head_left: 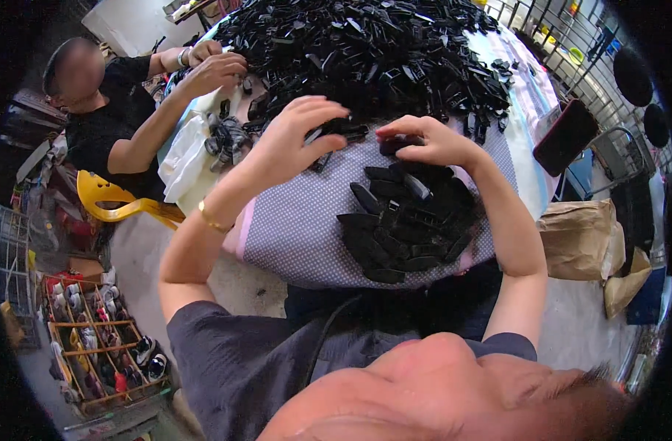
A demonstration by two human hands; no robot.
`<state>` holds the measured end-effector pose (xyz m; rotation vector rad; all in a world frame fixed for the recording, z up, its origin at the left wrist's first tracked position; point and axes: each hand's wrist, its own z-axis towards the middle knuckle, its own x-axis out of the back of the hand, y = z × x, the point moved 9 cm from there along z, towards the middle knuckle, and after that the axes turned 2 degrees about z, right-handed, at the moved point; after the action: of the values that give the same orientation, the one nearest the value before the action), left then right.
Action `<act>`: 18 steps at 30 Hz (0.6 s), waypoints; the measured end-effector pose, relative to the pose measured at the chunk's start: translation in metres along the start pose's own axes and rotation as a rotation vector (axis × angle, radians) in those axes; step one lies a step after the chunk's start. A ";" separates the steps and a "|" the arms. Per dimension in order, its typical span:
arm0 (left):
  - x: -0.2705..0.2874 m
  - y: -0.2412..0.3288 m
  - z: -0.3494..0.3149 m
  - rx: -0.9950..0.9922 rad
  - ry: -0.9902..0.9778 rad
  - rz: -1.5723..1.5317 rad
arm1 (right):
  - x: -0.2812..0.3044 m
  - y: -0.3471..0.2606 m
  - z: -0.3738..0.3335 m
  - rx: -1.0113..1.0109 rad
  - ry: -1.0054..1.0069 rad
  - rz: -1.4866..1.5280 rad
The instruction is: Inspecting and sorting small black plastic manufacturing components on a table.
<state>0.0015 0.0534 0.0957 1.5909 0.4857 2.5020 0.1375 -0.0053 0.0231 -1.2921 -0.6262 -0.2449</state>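
Note:
A large heap of small black plastic pieces (365,55) covers the far part of the table, beyond both my hands. At the heap's near edge, my left hand (303,136) is held with thumb and fingers apart, a few black pieces lying just behind it. My right hand (431,141) has its thumb and fingers closed around a dark, elongated plastic piece (400,144); its exact kind is hard to make out. Just nearer to me, a smaller pile of similar long black pieces (413,220) lies on the dotted tablecloth (292,220).
Across the left side a co-worker (123,110) sits with both hands at the heap, near a grey bundle (228,140) and white plastic bag (185,158). A yellow chair (104,198) stands there. A phone-like device (566,138) and brown paper bag (582,239) are right; a shoe rack (101,342) lower left.

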 end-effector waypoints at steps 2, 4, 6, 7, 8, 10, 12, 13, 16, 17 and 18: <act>-0.004 -0.013 -0.033 0.094 0.042 0.212 | -0.012 -0.006 0.007 0.008 -0.059 0.097; -0.014 -0.019 -0.059 0.165 0.055 0.421 | -0.027 -0.007 0.010 0.010 -0.135 0.199; -0.029 0.003 -0.067 0.071 0.037 0.314 | -0.030 -0.003 0.010 -0.027 -0.143 0.287; -0.035 0.023 -0.071 -0.016 0.027 0.213 | -0.032 -0.002 0.010 -0.055 -0.159 0.370; -0.051 0.031 -0.073 0.082 -0.084 0.021 | -0.029 -0.002 0.009 -0.041 -0.143 0.419; -0.077 0.057 -0.070 0.069 -0.223 0.026 | -0.030 0.000 0.006 -0.063 -0.157 0.471; -0.084 0.068 -0.062 0.066 -0.188 -0.021 | -0.030 -0.002 -0.001 -0.070 -0.152 0.448; -0.084 0.072 -0.058 0.068 -0.149 -0.059 | -0.031 -0.004 -0.006 -0.095 -0.160 0.445; -0.098 0.088 -0.052 0.040 -0.163 -0.084 | -0.033 -0.011 -0.031 -0.137 -0.121 0.417; -0.102 0.095 -0.050 0.026 -0.168 -0.063 | -0.030 -0.013 -0.042 -0.147 -0.089 0.397; -0.102 0.104 -0.046 0.003 -0.145 -0.139 | -0.027 -0.006 -0.056 -0.181 -0.024 0.421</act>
<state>0.0101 -0.0822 0.0261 1.6637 0.5599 2.2669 0.1291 -0.0641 0.0052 -1.5692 -0.3452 0.0628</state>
